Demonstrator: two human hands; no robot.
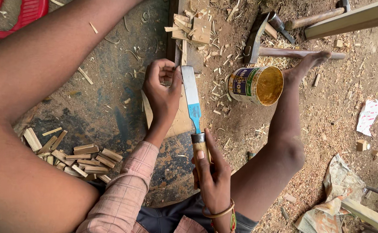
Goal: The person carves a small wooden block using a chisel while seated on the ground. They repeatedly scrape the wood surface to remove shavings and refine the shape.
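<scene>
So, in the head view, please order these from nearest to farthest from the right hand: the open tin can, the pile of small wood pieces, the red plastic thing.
Measured from the right hand:
1. Open tin can, up and to the right, beside the foot.
2. Pile of small wood pieces, to the left, on the ground.
3. Red plastic thing, far away in the top left corner.

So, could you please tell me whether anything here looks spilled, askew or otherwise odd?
The open tin lies tipped on its side on the dirt, mouth toward the person's foot, though nothing visibly runs out. Wood chips and shavings litter the ground around the chisel, and crumpled paper lies at lower right.
</scene>
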